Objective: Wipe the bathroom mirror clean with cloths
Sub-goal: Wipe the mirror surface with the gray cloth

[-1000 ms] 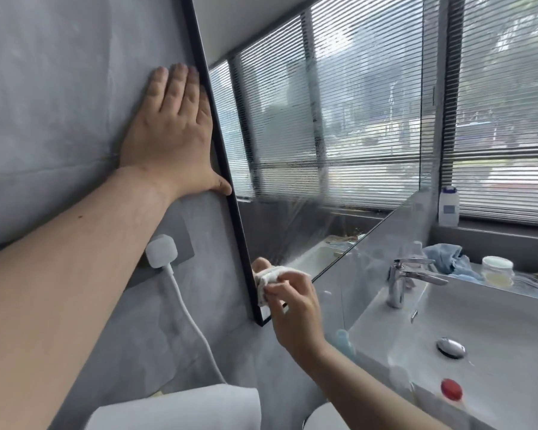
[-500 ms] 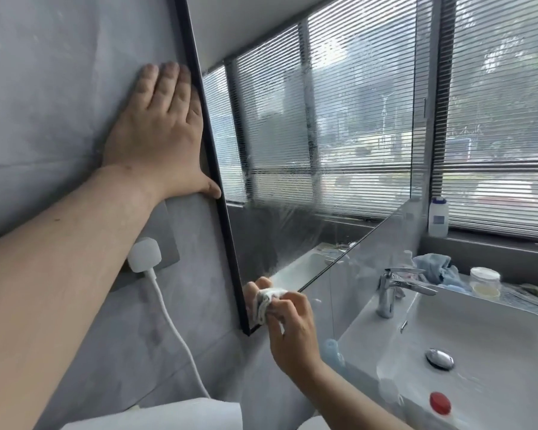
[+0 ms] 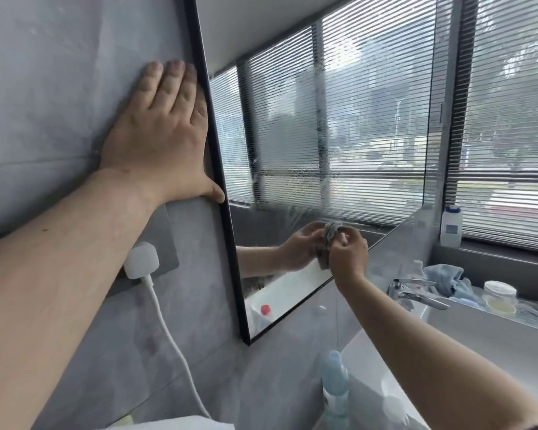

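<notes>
- Your right hand clenches a bunched cloth against the mirror, near its bottom edge.
- Your left hand lies flat and relaxed on the wall, thumb touching the mirror's black frame.

No legible text, brand, number or sign anywhere.
White plastic bottle with blue cap on window ledge: blue-grey label patch on front, print too small to read.
Pale blue translucent spray bottle at near bench edge: blurred, any label unreadable.
Round clear jar with white lid on bench: lettering, if any, cannot be made out.
</notes>
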